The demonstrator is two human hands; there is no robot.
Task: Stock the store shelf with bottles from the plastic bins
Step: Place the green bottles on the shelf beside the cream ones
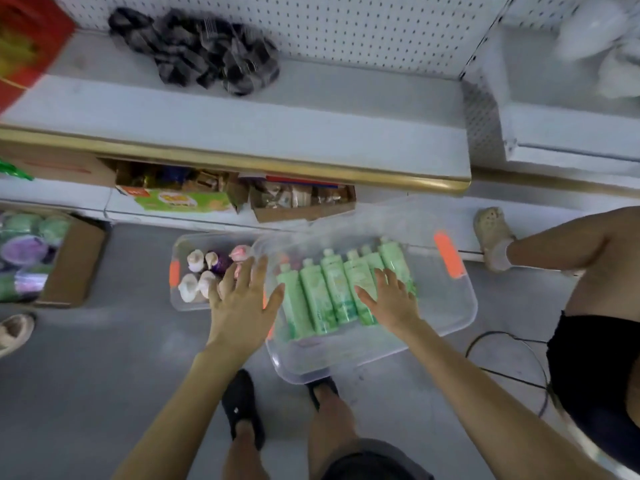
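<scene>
- The green bottles were laid flat, side by side, in the larger clear bin on the floor below the shelf, probably so they could be lifted out easily.
- Both hands were spread flat, and nothing was gripped.
- The right hand was held over the bottles.
- The left hand was held over that bin's left rim, beside the smaller bin.

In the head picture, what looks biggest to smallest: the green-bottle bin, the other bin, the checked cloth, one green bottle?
1. Green-bottle bin.
2. Checked cloth, but it lies on the shelf nearer the camera, so unsure against the next.
3. Other bin, partly behind the left hand.
4. One green bottle.
</scene>
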